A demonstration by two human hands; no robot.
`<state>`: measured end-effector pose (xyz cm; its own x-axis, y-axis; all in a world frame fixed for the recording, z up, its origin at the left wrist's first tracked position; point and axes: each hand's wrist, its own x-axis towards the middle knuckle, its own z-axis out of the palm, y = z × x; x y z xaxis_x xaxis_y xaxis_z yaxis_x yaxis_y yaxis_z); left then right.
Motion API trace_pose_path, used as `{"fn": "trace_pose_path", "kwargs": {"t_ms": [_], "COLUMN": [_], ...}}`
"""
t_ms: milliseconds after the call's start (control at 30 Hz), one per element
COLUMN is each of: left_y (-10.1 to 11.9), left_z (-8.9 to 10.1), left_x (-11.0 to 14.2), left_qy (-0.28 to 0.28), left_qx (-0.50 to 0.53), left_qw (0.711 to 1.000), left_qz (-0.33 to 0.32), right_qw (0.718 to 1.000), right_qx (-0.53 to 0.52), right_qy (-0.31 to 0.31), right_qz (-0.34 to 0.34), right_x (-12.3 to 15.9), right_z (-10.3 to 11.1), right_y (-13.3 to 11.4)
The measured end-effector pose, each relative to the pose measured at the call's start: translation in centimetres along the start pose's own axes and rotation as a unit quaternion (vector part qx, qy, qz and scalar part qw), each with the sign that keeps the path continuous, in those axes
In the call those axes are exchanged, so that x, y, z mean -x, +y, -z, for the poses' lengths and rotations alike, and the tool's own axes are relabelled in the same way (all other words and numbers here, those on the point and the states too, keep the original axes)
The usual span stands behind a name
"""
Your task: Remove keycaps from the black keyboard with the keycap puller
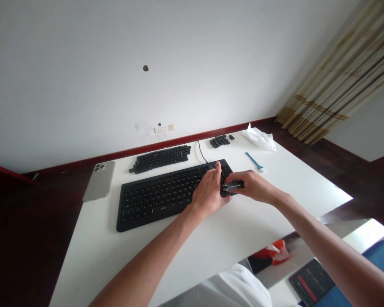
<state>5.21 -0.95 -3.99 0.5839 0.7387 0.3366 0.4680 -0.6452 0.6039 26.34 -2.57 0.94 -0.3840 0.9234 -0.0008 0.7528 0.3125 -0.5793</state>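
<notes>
A black keyboard (160,194) lies on the white table, its keycaps off and the sockets bare. Across its right part rests my left hand (208,189), fingers stretched out and thumb apart, holding nothing. My right hand (254,184) is closed around a dark grey hand tool (234,185) with a metallic tip; its exact kind is unclear. The tip points left over the keyboard's right end, close to my left hand. Behind the keyboard, a large block of loose black keycaps (161,157) is laid out in rows, with a smaller keycap group (219,141) to the right.
A phone (99,181) lies at the table's left edge. To the right are a blue brush (254,161) and a crumpled white plastic bag (260,140). A cable (202,152) runs back from the keyboard. Below the front edge sit a dark device with a lit screen (310,281) and a red-orange wrapper (278,251).
</notes>
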Motion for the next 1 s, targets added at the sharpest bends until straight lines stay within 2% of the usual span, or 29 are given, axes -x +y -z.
{"fn": "trace_pose_path", "kwargs": {"t_ms": [200,367,533,633,800,1000], "left_y": [-0.2,-0.1,0.7,1.1,1.4,1.5], "left_z": [-0.2,-0.1,0.7,1.0,1.0,1.3], "left_x": [0.1,0.1,0.3,0.5,0.6,0.6], "left_qy": [0.003,0.013,0.016,0.023,0.029,0.033], "left_qx": [0.001,-0.007,-0.029,-0.054,-0.083,-0.087], "left_qw": [1.000,1.000,0.999,0.998,0.996,0.996], "left_qz": [0.002,-0.010,-0.020,-0.006,-0.005,-0.008], "right_qw": [0.993,0.986,0.967,0.957,0.959,0.956], "right_qx": [-0.048,-0.080,-0.069,-0.094,-0.084,-0.044], "right_qy": [0.078,0.108,0.208,0.252,0.262,0.272], "right_qz": [-0.074,-0.097,-0.131,-0.113,-0.073,-0.103], "right_x": [0.9,1.5,1.0,0.3,-0.2,-0.1], "right_z": [-0.6,-0.1,0.8,1.0,-0.1,-1.3], "right_y": [2.0,2.7,3.5,4.1,5.3,5.4]}}
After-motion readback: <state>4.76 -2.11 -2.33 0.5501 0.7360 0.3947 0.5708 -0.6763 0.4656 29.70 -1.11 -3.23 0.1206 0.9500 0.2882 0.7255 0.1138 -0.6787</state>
